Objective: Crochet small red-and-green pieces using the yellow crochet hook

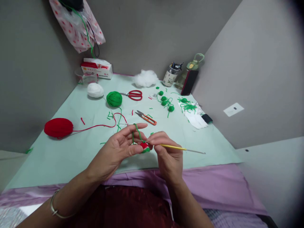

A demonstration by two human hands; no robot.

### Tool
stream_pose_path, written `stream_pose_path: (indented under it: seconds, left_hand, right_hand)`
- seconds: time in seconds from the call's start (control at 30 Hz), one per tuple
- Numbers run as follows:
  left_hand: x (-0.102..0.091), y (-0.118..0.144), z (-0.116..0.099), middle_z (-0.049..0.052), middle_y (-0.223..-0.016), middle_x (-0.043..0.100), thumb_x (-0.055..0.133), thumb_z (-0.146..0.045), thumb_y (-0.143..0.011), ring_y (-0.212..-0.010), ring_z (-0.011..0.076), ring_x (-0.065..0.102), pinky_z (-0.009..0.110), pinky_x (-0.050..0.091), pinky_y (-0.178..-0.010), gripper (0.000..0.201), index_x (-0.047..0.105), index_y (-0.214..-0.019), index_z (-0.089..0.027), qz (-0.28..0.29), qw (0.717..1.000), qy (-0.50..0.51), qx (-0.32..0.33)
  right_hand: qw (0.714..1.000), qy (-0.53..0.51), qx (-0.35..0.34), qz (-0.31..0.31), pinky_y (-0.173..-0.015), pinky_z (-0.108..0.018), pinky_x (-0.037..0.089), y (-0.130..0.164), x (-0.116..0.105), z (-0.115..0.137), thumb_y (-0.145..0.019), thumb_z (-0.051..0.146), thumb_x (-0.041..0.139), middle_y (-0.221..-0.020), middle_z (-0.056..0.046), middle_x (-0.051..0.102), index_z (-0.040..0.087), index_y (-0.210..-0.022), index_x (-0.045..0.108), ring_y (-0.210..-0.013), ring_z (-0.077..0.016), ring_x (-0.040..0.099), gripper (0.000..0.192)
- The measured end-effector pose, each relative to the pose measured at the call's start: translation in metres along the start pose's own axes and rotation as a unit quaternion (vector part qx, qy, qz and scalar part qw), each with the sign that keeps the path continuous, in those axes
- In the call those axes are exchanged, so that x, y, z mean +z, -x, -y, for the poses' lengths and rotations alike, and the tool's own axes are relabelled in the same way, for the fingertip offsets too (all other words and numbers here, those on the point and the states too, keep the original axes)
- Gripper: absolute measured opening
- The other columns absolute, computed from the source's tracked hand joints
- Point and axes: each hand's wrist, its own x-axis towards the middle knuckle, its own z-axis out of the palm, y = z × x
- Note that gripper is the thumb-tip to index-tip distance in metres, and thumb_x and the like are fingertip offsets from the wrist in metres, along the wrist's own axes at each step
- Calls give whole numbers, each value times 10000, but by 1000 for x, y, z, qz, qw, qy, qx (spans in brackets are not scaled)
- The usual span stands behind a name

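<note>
So the little red-and-green crochet piece (144,146) sits right between the hands, its edge pinched by the left hand (121,144), thumb closed on it, index stretched out with green yarn (138,131) over it. The right hand (169,152) has a closed pencil-type grip on the double-ended crochet hook (173,147), which lies roughly sideways, left end at the piece's top edge, just left of those right fingertips.

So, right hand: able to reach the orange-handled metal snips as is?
Probably yes: the snips lie uncovered just beyond the right hand, though it holds a slim yellow-handled metal crochet hook.
</note>
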Motion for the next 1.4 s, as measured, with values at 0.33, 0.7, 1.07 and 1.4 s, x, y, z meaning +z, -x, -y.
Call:
stream_pose_path:
  seconds: [0.33,0.7,1.07,1.4]
  left_hand:
    - [-1,3,7,2,-915,692,878,-264,-807,-882,142,601,254,493,-846,341,792,-1136,-282,-17,999,-43,-11]
    - [1,3,10,6,-975,712,865,-260,-818,-954,157,634,293,477,-914,519,693,-1308,-277,-29,999,12,-29]
    - [5,4,4,27,-977,737,798,-242,-872,-847,136,621,299,461,-882,639,564,-1466,-217,-18,996,69,-60]
    - [3,3,5,9,-889,715,798,-217,-861,-843,149,643,327,467,-911,840,396,-1599,-216,-9,997,59,-50]
  right_hand:
    - [998,18,-35,-42,-841,-365,569,6,8,-3,-954,216,697,-909,-21,788,339,-967,819,-923,-197,705,174]
    - [996,-85,31,5,-769,-289,552,0,0,-7,-959,253,700,-906,-20,738,281,-970,809,-853,-152,668,113]
    - [993,-115,25,10,-712,-295,582,1,2,-8,-943,261,721,-914,-27,730,278,-967,818,-776,-148,682,102]
    - [986,-154,58,-5,-667,-268,592,-3,4,-3,-911,301,759,-853,-15,729,256,-917,814,-689,-123,679,72]
